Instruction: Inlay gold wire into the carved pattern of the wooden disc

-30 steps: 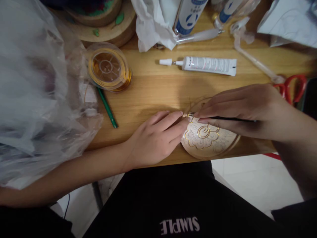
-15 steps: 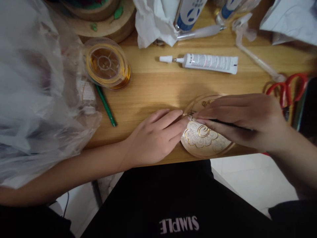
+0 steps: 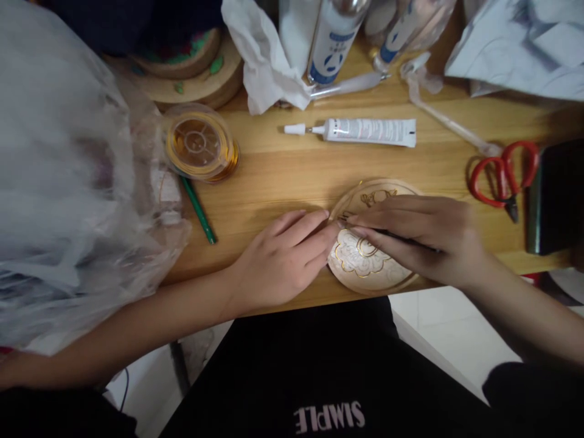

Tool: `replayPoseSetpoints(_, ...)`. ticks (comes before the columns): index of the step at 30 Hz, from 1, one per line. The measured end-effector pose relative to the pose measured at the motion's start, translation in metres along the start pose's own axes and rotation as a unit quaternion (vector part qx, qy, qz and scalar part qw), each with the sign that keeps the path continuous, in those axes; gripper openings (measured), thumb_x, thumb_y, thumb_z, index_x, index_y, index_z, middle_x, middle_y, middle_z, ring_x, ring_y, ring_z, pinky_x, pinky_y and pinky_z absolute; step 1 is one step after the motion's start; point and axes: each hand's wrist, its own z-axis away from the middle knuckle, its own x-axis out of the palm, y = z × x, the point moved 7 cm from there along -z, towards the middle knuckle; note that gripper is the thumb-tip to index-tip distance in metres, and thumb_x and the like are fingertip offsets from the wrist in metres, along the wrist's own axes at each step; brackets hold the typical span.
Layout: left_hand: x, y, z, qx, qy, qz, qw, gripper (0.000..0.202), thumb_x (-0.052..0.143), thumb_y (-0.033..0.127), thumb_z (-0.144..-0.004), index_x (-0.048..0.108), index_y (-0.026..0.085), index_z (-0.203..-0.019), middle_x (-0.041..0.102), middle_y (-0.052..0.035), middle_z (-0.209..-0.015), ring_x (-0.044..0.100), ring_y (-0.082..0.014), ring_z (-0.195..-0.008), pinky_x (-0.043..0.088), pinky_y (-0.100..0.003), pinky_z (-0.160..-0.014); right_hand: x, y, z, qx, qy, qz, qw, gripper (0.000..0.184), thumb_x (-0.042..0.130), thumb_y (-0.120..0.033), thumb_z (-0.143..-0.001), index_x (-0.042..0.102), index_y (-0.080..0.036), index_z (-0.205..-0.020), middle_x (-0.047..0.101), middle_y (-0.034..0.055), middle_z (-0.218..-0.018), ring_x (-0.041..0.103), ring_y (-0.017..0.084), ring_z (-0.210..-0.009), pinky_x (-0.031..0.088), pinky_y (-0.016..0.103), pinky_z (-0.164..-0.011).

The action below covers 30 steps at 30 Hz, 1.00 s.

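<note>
A round wooden disc [image 3: 371,271] with a gold-wire flower outline lies at the table's near edge. My left hand [image 3: 283,258] rests flat on the wooden table [image 3: 283,170], fingers stretched out, their tips pressing at the disc's left rim. My right hand [image 3: 417,234] lies over the disc, fingers pinched round a thin dark tool [image 3: 392,234] whose tip meets the gold wire near the left-hand fingertips.
A spool of gold wire [image 3: 199,143] and a green pencil [image 3: 198,210] lie left. A white glue tube [image 3: 360,129] lies behind the disc. Red scissors [image 3: 502,170] and a dark box [image 3: 554,194] sit right. A plastic bag [image 3: 68,182] fills the left; bottles and tissue stand behind.
The view has drawn back and shifted, showing more of the right side. My right hand has slid slightly left over the disc. The left hand holds its place.
</note>
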Motion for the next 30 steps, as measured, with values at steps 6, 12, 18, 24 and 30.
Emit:
replayPoseSetpoints(6, -0.001, 0.001, -0.001, 0.022, 0.015, -0.007, 1.000, 0.019, 0.059, 0.019, -0.095, 0.067, 0.008, -0.109, 0.071, -0.0083, -0.122, 0.062, -0.0253, -0.117, 0.054, -0.039, -0.097, -0.009, 0.008, 0.014, 0.047, 0.065, -0.028, 0.996, 0.039, 0.072, -0.016, -0.085, 0.067, -0.032, -0.120, 0.077, -0.0012, -0.095, 0.073, 0.018, -0.082, 0.061, 0.032, -0.071)
replayPoseSetpoints(12, -0.002, 0.000, -0.005, 0.023, 0.018, 0.024, 0.999, 0.021, 0.059, 0.015, -0.094, 0.063, 0.006, -0.112, 0.071, -0.0113, -0.118, 0.063, -0.0249, -0.115, 0.054, -0.038, -0.095, -0.005, 0.006, 0.015, 0.024, 0.054, -0.047, 0.997, 0.022, 0.070, -0.016, -0.087, 0.069, -0.021, -0.108, 0.076, 0.0026, -0.093, 0.073, 0.015, -0.084, 0.060, 0.027, -0.075)
replayPoseSetpoints(18, -0.001, 0.000, -0.004, 0.021, 0.012, 0.014, 1.000, 0.020, 0.057, 0.016, -0.095, 0.064, 0.006, -0.110, 0.071, -0.0109, -0.118, 0.062, -0.0245, -0.115, 0.055, -0.038, -0.095, -0.002, 0.005, 0.007, 0.004, 0.039, -0.036, 0.999, 0.016, 0.066, -0.018, -0.091, 0.070, -0.023, -0.105, 0.076, 0.0012, -0.093, 0.074, 0.014, -0.086, 0.061, 0.027, -0.077)
replayPoseSetpoints(24, -0.003, -0.001, -0.005, 0.014, 0.017, 0.015, 1.000, 0.019, 0.056, 0.017, -0.095, 0.065, 0.007, -0.109, 0.072, -0.0088, -0.117, 0.064, -0.0245, -0.113, 0.055, -0.037, -0.094, -0.002, 0.005, 0.004, 0.000, 0.026, -0.034, 0.999, 0.017, 0.066, -0.017, -0.090, 0.070, -0.023, -0.105, 0.076, 0.0012, -0.089, 0.074, 0.015, -0.084, 0.061, 0.028, -0.074)
replayPoseSetpoints(30, -0.002, -0.001, -0.004, 0.012, 0.010, 0.022, 1.000, 0.019, 0.057, 0.016, -0.095, 0.064, 0.006, -0.111, 0.072, -0.0099, -0.117, 0.064, -0.0257, -0.114, 0.054, -0.038, -0.096, -0.002, 0.006, 0.002, 0.002, 0.012, -0.038, 0.999, 0.021, 0.066, -0.015, -0.090, 0.070, -0.027, -0.106, 0.076, 0.0004, -0.090, 0.073, 0.015, -0.083, 0.062, 0.029, -0.074)
